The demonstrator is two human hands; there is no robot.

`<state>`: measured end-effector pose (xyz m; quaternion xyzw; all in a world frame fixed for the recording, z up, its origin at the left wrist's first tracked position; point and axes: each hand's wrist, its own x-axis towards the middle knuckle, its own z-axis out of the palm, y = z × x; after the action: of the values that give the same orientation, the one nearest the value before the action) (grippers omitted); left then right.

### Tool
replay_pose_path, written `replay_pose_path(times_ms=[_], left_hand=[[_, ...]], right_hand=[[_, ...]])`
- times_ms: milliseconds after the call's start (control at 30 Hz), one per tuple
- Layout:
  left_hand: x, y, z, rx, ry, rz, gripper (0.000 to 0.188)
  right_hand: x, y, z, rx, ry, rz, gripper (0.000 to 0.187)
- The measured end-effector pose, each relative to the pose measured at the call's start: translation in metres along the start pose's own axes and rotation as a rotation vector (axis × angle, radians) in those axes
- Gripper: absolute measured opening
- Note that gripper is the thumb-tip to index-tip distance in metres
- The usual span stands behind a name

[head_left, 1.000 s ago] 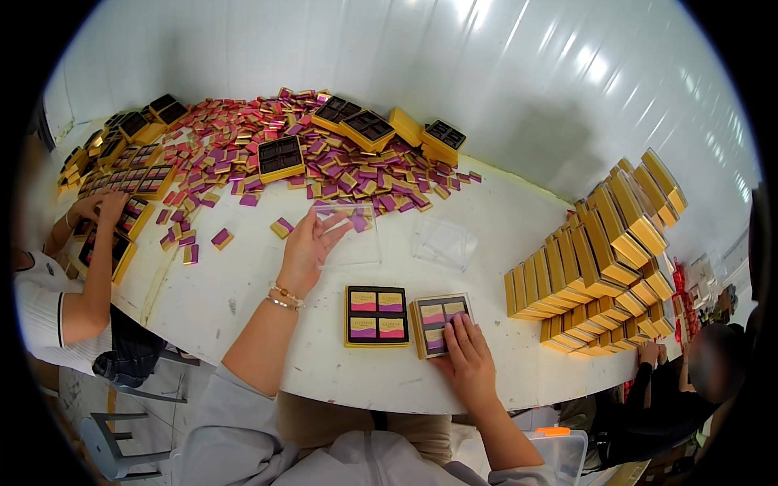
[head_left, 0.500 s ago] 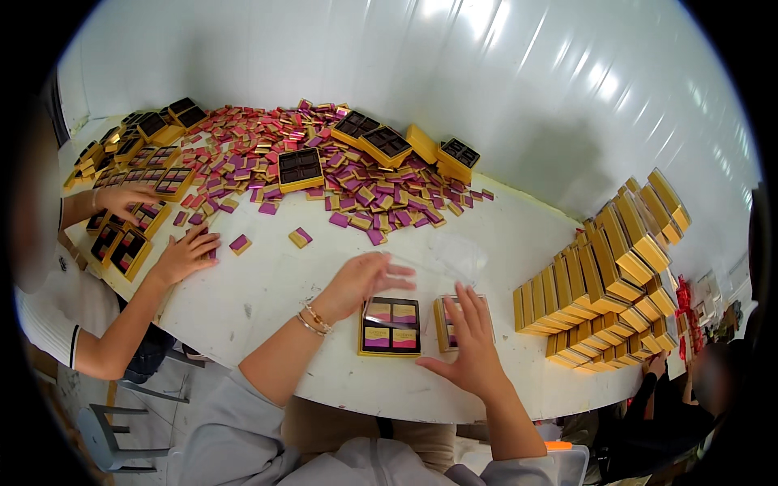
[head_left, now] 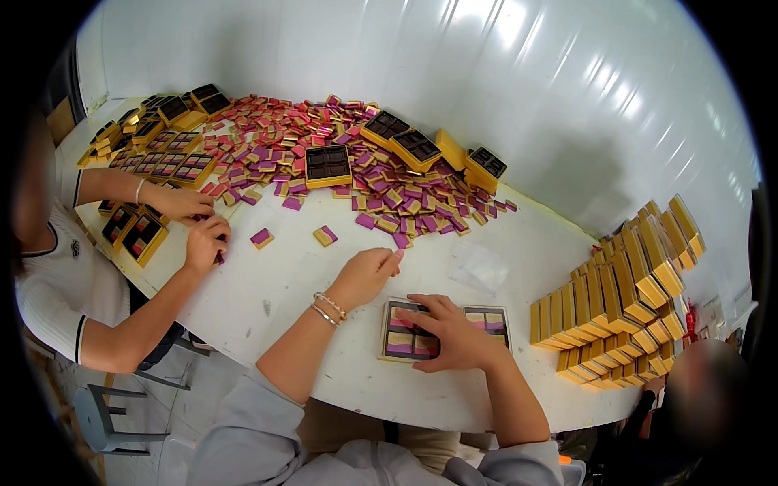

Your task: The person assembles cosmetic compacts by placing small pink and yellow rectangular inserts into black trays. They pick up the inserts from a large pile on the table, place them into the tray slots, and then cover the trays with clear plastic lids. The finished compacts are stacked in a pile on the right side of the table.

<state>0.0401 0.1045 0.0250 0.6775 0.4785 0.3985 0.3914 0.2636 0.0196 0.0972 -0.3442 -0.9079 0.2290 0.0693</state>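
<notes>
Right hand (head_left: 459, 334), spread wide, hid parts of a filled box (head_left: 398, 345) and its neighbouring box (head_left: 494, 318); left hand (head_left: 364, 279) curled apart, grip impossible to tell; clear plastic (head_left: 480, 269) lay beyond.

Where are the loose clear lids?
Head view, right of centre: the clear lids lie on the white table, beyond the right hand, left of the gold box stack.

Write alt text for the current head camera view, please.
A person's right hand rests on a box of wrapped pieces beside a second box on a white table; their left hand is curled nearby. Beyond lies a heap of loose pieces, with stacked gold boxes at right and a co-worker at left.
</notes>
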Motion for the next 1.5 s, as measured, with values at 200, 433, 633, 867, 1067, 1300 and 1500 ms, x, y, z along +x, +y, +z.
replay_pose_path(times_ms=[200,433,633,867,1067,1300,1500], left_hand=[[0.002,-0.002,0.006,0.032,-0.159,-0.04,0.045],[-0.003,0.011,0.003,0.075,-0.383,0.008,0.032],[-0.006,-0.006,0.008,0.022,-0.361,0.169,0.027],[0.001,0.0,0.022,0.016,-0.445,0.072,0.02],[-0.011,0.006,0.003,0.032,-0.407,-0.032,0.019],[-0.018,0.039,0.01,-0.213,-0.457,-0.045,0.02],[-0.02,0.032,0.015,-0.444,-0.506,-0.014,0.022]], right_hand=[[0.003,0.006,-0.011,0.005,-0.05,0.037,0.091],[-0.007,0.021,0.004,-0.139,-0.013,0.049,0.097],[-0.015,0.011,0.022,-0.459,0.076,0.064,0.096],[-0.047,-0.008,0.055,-0.651,0.265,0.127,0.078],[-0.041,-0.005,0.08,-0.578,0.465,0.065,0.062],[-0.071,-0.023,0.071,-0.567,0.585,-0.079,0.052],[-0.129,-0.065,0.033,-0.276,0.714,-0.114,0.056]])
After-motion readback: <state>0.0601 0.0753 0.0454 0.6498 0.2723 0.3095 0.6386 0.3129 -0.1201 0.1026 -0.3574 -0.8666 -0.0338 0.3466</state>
